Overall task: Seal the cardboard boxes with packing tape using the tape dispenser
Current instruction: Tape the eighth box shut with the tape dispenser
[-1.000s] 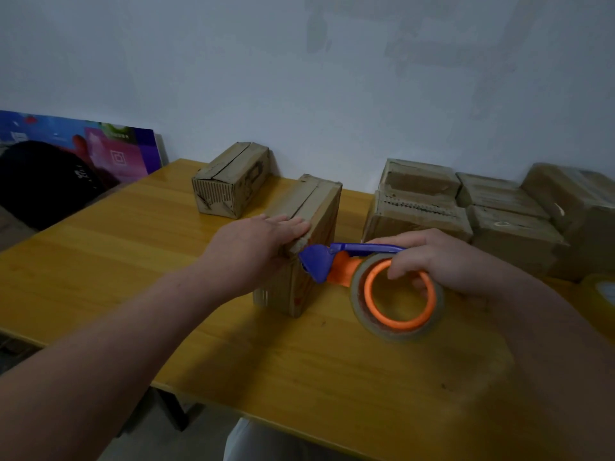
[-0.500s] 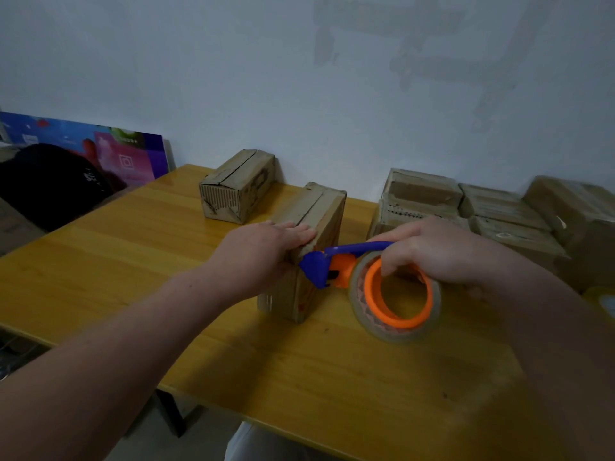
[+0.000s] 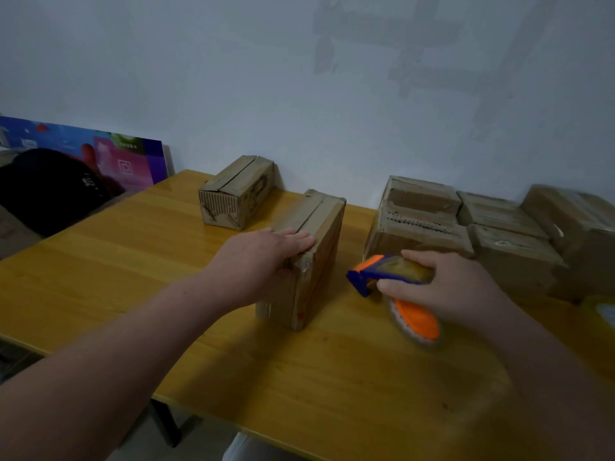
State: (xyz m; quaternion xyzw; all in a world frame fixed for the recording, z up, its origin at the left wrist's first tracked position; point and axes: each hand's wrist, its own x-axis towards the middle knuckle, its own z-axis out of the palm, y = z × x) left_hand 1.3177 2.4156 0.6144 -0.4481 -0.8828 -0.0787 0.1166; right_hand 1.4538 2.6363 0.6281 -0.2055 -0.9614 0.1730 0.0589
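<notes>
Bracing the box [image 3: 321, 271] w/ the left hand [image 3: 266, 254], the person seems to be at the line-up step: box pinned, tape not yet being laid on it, as far as I can judge. The box stands on the yellow table [image 3: 299, 377], roughly mid-table, w/ its top seam [image 3: 307, 217] running away toward the wall. The seam shows as a dark slit, so prob. unsealed, though the light is dim and I can't rule out clear tape over it.

Left hand lies palm-down on the near end of the box top, fingers straight and flat, pressing rather than gripping; forearm reaches in from the lower left.

Right hand [image 3: 456, 287] is wrapped round the tape dispenser [image 3: 389, 277], thumb on the near side, fingers over the top, holding it firmly. The dispenser sits to the right of the box, apart from it, low over the table, blue head pointing at the box, orange tape roll [image 3: 416, 324] hanging below the hand. It's motion-blurred.

Next move, I'd say: lift the head to the box's near edge, stick the tape end down, then pull along the seam while the left hand holds the box from sliding. A stack of boxes [image 3: 419, 221] waits behind on the right, another box [image 3: 236, 194] by the wall.
</notes>
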